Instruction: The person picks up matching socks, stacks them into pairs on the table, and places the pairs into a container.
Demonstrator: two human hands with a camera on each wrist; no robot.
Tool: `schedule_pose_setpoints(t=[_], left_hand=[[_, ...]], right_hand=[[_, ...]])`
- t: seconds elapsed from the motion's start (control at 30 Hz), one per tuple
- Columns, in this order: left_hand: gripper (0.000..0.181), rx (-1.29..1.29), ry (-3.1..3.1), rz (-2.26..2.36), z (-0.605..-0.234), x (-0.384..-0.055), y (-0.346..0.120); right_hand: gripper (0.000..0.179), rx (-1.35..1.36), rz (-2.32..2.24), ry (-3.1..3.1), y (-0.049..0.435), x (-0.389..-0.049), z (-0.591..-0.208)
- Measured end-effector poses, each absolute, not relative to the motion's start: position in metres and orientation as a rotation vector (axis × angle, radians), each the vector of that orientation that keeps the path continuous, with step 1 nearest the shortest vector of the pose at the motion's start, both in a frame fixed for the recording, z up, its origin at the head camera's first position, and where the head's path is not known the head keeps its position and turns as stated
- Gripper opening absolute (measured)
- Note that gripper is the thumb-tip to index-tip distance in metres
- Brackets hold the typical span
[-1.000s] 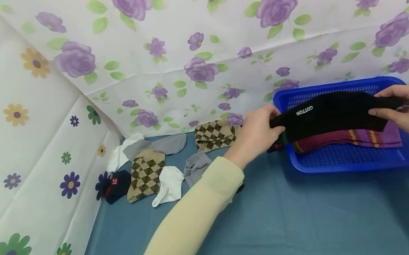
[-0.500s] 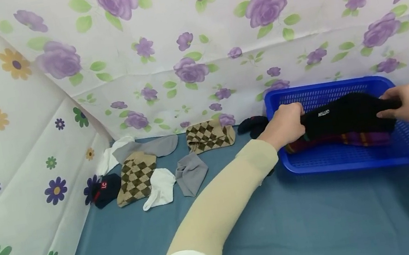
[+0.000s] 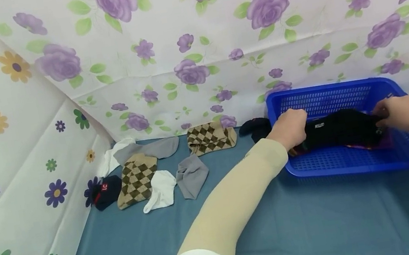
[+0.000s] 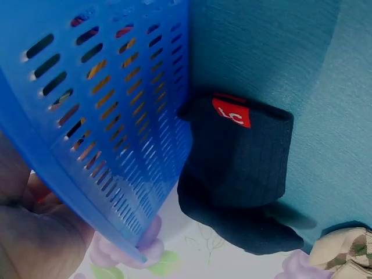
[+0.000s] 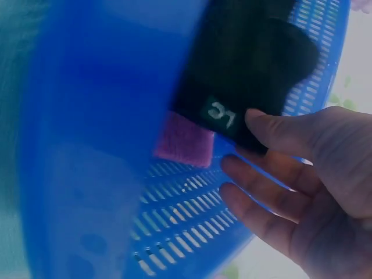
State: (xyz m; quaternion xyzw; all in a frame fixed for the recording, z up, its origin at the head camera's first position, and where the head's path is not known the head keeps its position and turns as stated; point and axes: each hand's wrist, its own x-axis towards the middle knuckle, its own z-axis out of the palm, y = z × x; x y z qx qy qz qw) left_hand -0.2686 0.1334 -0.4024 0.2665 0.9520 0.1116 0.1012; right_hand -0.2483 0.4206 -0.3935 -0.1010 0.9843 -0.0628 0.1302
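A black sock point(image 3: 337, 128) with white "COTTON" lettering lies low inside the blue plastic basket point(image 3: 355, 168), over a purple striped sock point(image 3: 387, 141). At the sock's left end, my left hand point(image 3: 290, 128) grips it with curled fingers; the fingertips are hidden in the head view. My right hand point(image 3: 400, 112) pinches the cuff at the other end between thumb and index finger. In the right wrist view that cuff shows a small "LC" label point(image 5: 221, 114), and the other fingers extend below it. A dark sock with a red label point(image 4: 232, 154) lies outside against the basket wall.
Left of the basket on the blue cloth point(image 3: 277, 232) lie a checkered sock point(image 3: 211, 137), a grey sock point(image 3: 192, 176), a white sock point(image 3: 161, 190), another checkered sock point(image 3: 137, 180) and a dark sock with a red label point(image 3: 106, 192). A floral sheet point(image 3: 160, 49) rises behind.
Both hands have lowered the black sock from above the basket into it, onto the purple striped sock. The left hand has moved right, clear of the dark sock beside the basket.
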Motion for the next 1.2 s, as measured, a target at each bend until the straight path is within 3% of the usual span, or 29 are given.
schedule_pose_setpoints(t=[0.47,0.87,1.03,1.2], left_hand=[[0.016,0.937,2.786,0.075,-0.406,-0.259,0.146],[0.014,0.949,2.765,-0.061,-0.413,-0.259,0.138],[0.016,1.024,2.741,0.054,-0.395,-0.263,0.131],[0.022,1.077,2.768,0.223,-0.354,-0.268,0.107]], right_hand=[[0.038,-0.351,-0.179,2.836,0.404,-0.242,-0.407],[0.055,-0.299,-0.231,2.711,0.399,-0.234,-0.419],[0.058,-0.31,-0.219,2.761,0.393,-0.235,-0.407],[0.071,-0.318,-0.244,2.842,0.375,-0.229,-0.382]])
